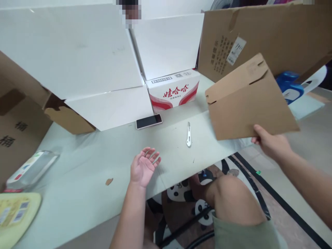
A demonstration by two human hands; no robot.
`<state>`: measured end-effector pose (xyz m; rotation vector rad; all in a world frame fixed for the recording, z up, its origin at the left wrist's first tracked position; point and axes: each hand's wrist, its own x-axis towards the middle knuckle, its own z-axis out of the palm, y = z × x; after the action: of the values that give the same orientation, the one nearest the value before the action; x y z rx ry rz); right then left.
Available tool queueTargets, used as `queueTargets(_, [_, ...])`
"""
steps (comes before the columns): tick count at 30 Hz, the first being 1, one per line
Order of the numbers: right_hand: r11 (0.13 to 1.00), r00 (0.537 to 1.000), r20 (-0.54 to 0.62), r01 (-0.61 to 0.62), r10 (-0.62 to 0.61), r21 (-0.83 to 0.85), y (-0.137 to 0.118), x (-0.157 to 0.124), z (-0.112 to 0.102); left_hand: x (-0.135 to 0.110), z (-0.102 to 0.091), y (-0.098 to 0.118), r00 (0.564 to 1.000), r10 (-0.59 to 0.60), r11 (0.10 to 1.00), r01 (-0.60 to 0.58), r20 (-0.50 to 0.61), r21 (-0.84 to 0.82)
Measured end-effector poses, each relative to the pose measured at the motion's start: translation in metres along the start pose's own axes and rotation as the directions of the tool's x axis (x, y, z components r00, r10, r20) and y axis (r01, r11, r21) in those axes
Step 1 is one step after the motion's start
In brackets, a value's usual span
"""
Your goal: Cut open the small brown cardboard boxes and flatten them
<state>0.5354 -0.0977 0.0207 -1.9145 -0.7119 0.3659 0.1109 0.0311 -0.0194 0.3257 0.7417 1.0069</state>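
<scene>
My right hand (269, 141) grips the lower edge of a brown cardboard piece (249, 103), thumb on its near face. The piece is tilted, with a crease across it and slots cut at its upper corners. My left hand (144, 166) is palm up above the table's front edge, fingers apart and slightly curled, holding nothing. A white utility knife (188, 135) lies on the table between my hands. Beyond my left hand lies a phone (149, 121) with a dark screen. A small brown cardboard scrap (109, 181) rests to the left of that hand.
White boxes stand at the back, one with red lettering (173, 91). Large brown cartons rise at the right (249, 34) and left (20, 131). A clear plastic container (32, 169) and a yellow package (19, 214) lie at left. A blue bottle (289, 86) stands behind the cardboard piece.
</scene>
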Motion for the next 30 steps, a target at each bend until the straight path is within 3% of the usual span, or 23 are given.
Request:
queueTargets(3, [0.995, 0.999, -0.04, -0.027, 0.031, 0.096, -0.031, 0.065, 0.019, 0.002, -0.001, 0.001, 1.0, 0.006, 1.0, -0.006, -0.015, -0.003])
queueTargets(6, [0.986, 0.996, 0.071, -0.07, 0.06, 0.151, -0.056, 0.124, 0.061, 0.006, -0.002, 0.001, 0.999, 0.02, 1.0, -0.02, -0.033, 0.003])
queueTargets(8, [0.989, 0.991, 0.097, -0.101, 0.091, 0.107, -0.058, 0.148, 0.086, 0.008, -0.002, 0.001, 0.999, 0.023, 1.0, -0.023, -0.047, 0.006])
queueTargets(10, [0.994, 0.989, 0.111, -0.107, 0.102, 0.032, -0.05, 0.153, 0.107, 0.008, -0.002, 0.001, 0.998, 0.021, 1.0, -0.02, -0.059, 0.01])
queueTargets(12, [0.995, 0.985, 0.15, -0.071, 0.08, -0.064, -0.039, 0.142, 0.124, 0.008, -0.003, 0.002, 0.998, 0.02, 1.0, -0.019, -0.062, 0.019])
queueTargets(15, [0.97, 0.957, 0.29, 0.079, -0.009, -0.229, -0.028, 0.1, 0.145, 0.007, -0.005, 0.006, 0.998, 0.03, 0.999, -0.029, -0.055, 0.022])
queueTargets(17, [0.928, 0.9, 0.43, 0.217, -0.07, -0.302, -0.028, 0.064, 0.16, 0.006, -0.005, 0.008, 0.998, 0.04, 0.999, -0.04, -0.049, 0.014])
queueTargets(20, [0.85, 0.78, 0.62, 0.386, -0.092, -0.36, -0.036, 0.013, 0.182, 0.002, -0.005, 0.009, 0.997, 0.06, 0.998, -0.06, -0.039, -0.009])
queueTargets(23, [0.768, 0.701, 0.71, 0.486, -0.058, -0.417, -0.048, -0.019, 0.196, -0.008, -0.007, 0.011, 0.997, 0.078, 0.996, -0.078, -0.024, -0.037])
queueTargets(27, [0.696, 0.664, 0.747, 0.545, -0.019, -0.467, -0.064, -0.031, 0.2, -0.024, -0.015, 0.023, 0.993, 0.119, 0.989, -0.119, -0.003, -0.09])
queueTargets(30, [0.864, 0.605, 0.796, 0.38, 0.038, -0.331, -0.076, -0.038, 0.206, -0.037, -0.028, 0.038, 0.985, 0.172, 0.975, -0.171, -0.005, -0.142])
